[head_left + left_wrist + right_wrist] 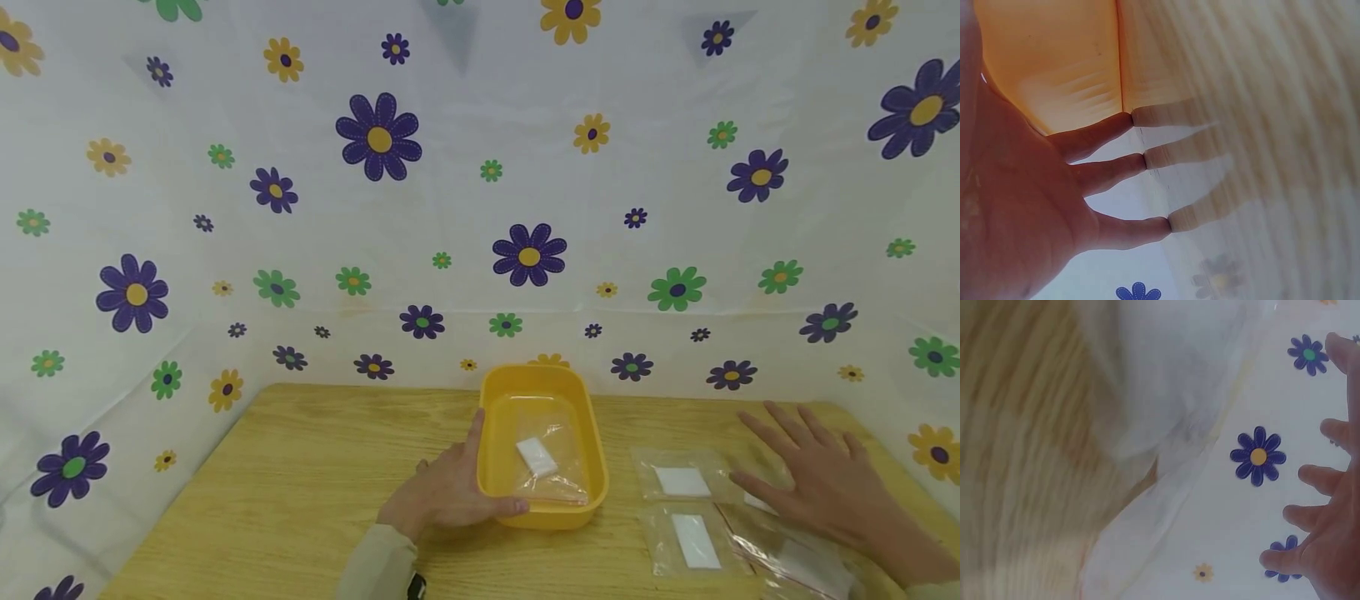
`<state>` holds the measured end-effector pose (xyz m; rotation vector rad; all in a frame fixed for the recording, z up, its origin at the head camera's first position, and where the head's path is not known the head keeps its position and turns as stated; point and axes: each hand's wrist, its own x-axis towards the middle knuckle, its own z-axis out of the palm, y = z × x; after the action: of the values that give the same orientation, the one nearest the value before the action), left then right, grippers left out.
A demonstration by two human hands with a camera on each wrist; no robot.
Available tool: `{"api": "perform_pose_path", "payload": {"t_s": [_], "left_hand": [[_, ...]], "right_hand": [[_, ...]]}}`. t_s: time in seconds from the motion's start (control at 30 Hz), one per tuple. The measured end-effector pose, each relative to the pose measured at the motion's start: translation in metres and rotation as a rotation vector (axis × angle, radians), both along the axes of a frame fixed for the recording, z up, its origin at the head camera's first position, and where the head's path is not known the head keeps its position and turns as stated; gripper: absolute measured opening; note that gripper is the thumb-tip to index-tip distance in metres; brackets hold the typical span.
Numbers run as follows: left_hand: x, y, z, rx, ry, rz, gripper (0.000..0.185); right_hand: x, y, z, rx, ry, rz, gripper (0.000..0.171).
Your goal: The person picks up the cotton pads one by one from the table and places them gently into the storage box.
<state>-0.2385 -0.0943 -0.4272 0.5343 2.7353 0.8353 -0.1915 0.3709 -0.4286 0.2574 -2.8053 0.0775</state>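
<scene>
A yellow plastic tray stands on the table, holding a clear zip bag with a white rectangular piece in it. My left hand lies against the tray's near left corner, its thumb along the front side. In the left wrist view, the straight fingers touch the tabletop beside the orange-looking tray wall. Over at the right, my right hand is spread, holding nothing, above several clear bags with white pieces. In the right wrist view, blurred plastic shows beside the spread fingers.
The wooden table meets a white flower-printed sheet at the back and sides. Near the front right, clear bags lie side by side and overlap. A dark band shows at the left sleeve.
</scene>
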Motion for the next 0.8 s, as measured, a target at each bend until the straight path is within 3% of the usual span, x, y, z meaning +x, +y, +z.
{"api": "perform_pose_path", "payload": {"t_s": [0.2,0.5,0.67,0.8], "left_hand": [[0.0,0.001,0.001,0.035,-0.019,-0.017,0.137],[0.0,-0.001,0.001,0.014,-0.012,0.001,0.139],[-0.001,-0.001,0.0,0.011,-0.011,0.008,0.139],[-0.001,-0.001,-0.001,0.02,-0.017,0.0,0.138]], "right_hand": [[0.005,0.02,-0.003,0.024,-0.099,-0.076,0.088],[0.009,0.056,-0.012,0.062,-0.259,-0.153,0.084],[0.013,0.072,-0.014,0.004,-0.421,-0.133,0.065],[0.014,0.079,-0.015,-0.052,-0.495,-0.103,0.051]]}}
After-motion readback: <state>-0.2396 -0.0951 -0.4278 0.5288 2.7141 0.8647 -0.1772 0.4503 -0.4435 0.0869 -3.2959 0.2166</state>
